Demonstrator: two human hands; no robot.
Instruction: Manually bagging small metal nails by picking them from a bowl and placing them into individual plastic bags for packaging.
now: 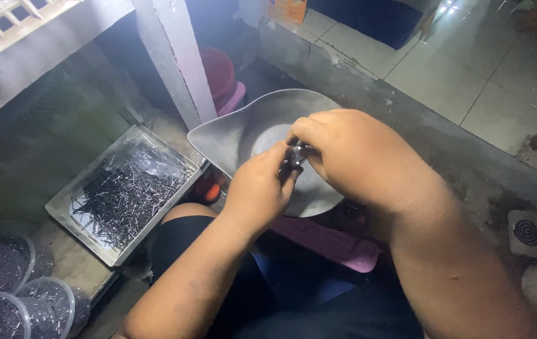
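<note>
Pinching a small dark metal part point(295, 155) between both hands, you keep it over the grey metal pan point(231, 129). Your left hand point(257, 191) and right hand point(350, 150) are both clamped on it; steady them close together. A flat tray point(61, 207) holds dark nails; clear round tubs point(24, 301) hold more.

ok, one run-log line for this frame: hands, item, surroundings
left hand + right hand: both pinch small dark metal part | over grey metal pan | tray of dark pins to the left | clear tubs lower left
</note>
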